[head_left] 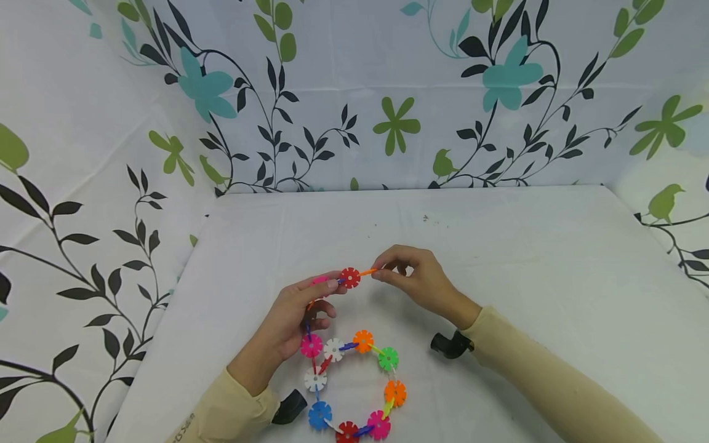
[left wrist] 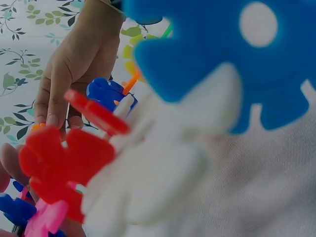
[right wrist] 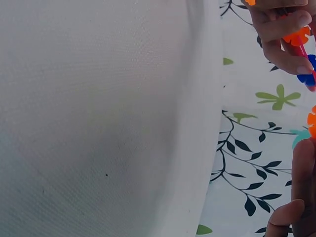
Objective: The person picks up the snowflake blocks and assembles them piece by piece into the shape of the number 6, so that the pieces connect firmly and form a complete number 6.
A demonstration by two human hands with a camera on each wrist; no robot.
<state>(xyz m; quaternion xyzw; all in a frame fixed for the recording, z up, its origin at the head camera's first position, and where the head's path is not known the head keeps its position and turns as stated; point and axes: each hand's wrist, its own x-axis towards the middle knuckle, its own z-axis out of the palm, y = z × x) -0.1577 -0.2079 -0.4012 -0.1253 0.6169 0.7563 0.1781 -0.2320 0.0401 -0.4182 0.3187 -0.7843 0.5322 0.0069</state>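
Note:
Several notched, flower-shaped plastic discs link edge to edge into a chain; its lower part forms a loop, with an orange disc (head_left: 396, 393) on one side and a blue disc (head_left: 320, 416) on the other. My left hand (head_left: 288, 317) grips the upper part of the chain, thumb near a red disc (head_left: 349, 278), its fingers covering part of a pink disc (head_left: 320, 280). With thumb and index finger, my right hand (head_left: 423, 277) pinches an orange disc (head_left: 368, 271), seen edge-on beside the red one. In the left wrist view, a blurred white disc (left wrist: 148, 173) hangs close to the camera.
A white-covered table (head_left: 526, 246) lies under the hands. Behind it hangs a cloth (head_left: 343, 74) printed with leaves and flowers. Black curved pieces show near the left cuff (head_left: 289, 407) and the right cuff (head_left: 451, 346).

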